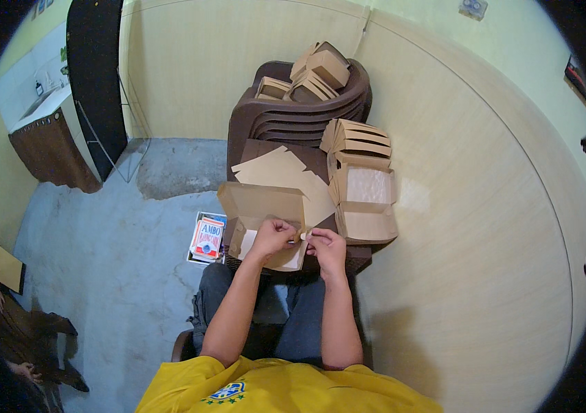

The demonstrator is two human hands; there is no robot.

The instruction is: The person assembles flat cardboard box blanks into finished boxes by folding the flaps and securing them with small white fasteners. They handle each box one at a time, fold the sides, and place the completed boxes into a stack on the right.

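Note:
An open brown cardboard box point(262, 199) lies in front of me with its lid raised at the far side and a white inner bottom partly showing. My left hand point(274, 238) reaches over the box, its fingers pinched together near the right wall; what they hold is too small to make out. At that same wall, my right hand point(327, 249) pinches a small white piece point(303, 236) between thumb and finger. The fingertips of both hands are close together. Flat cardboard blanks point(283, 167) lie just beyond the box.
Brown stacked plastic chairs point(293, 124) stand ahead, with folded boxes point(327, 67) on top. More open boxes point(369, 186) line the right side. On the floor at left sits a container of printed packs point(207, 237). Another person's hand point(28, 372) shows at far left.

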